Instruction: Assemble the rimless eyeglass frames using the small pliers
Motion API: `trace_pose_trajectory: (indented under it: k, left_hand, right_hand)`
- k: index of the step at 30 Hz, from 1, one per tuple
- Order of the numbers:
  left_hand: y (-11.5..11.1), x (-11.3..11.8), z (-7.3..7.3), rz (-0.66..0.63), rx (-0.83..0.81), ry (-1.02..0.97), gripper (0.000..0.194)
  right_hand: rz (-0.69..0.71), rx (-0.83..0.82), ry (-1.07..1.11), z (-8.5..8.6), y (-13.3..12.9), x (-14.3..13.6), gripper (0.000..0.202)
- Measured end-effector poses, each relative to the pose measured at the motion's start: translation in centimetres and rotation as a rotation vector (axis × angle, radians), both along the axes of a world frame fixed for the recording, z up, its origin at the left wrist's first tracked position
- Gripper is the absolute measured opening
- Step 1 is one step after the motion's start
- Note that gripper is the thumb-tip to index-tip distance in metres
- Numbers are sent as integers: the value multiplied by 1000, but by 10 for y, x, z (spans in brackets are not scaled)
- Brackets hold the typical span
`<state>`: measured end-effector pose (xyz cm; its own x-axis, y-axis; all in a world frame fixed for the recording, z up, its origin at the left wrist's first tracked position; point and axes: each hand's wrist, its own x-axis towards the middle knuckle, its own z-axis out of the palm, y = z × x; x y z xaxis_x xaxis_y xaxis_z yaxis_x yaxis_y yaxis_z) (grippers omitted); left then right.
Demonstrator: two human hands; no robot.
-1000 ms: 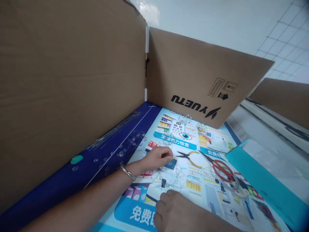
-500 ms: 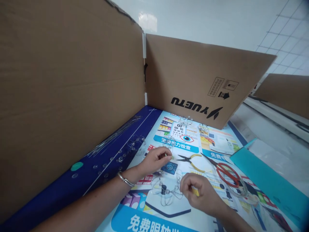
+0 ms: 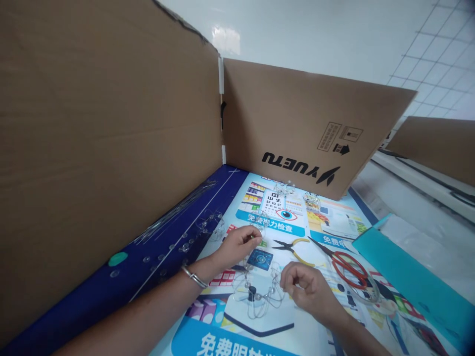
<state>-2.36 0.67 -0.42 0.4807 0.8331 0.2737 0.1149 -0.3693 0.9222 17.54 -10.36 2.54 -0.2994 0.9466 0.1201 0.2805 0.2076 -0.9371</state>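
My left hand point(image 3: 241, 243), with a silver bangle point(image 3: 194, 277) at the wrist, is pinched closed above the printed mat; what its fingertips hold is too small to make out. Lower right of it, my right hand point(image 3: 306, 287) has its fingers curled together at the right edge of a looped wire and bead piece point(image 3: 258, 296). Whether the fingers grip a thin wire is unclear. Pliers with yellow handles point(image 3: 295, 249) lie open between and beyond the hands. Scissors with red handles point(image 3: 349, 268) rest to their right.
Cardboard panels point(image 3: 297, 109) stand behind and at the left. Loose wires point(image 3: 166, 215), clear beads point(image 3: 185, 242) and a green disc point(image 3: 118, 259) lie on the blue strip. More wire pieces point(image 3: 284, 189) sit by the back panel. A teal box point(image 3: 411, 277) is at the right.
My right hand has shifted slightly right and up, its fingers drawn closer together. My left hand stays nearly in place, its pinch a little tighter. The view has tilted slightly.
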Motion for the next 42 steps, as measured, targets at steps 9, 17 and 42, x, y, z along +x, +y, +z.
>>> trace_pose_trajectory:
  k: [9,17,42]
  left_hand:
    - [1,1,2,133,-1,-31,11]
    - [-37,11,35,-179,-335,24,20]
    - [-33,9,44,-99,-573,-335,23]
  right_hand:
    - [7,-14,53,-4,3,4,12]
    - [-41,24,132,6,-3,1,10]
    - [-269,308,-1004,-3,32,62,54]
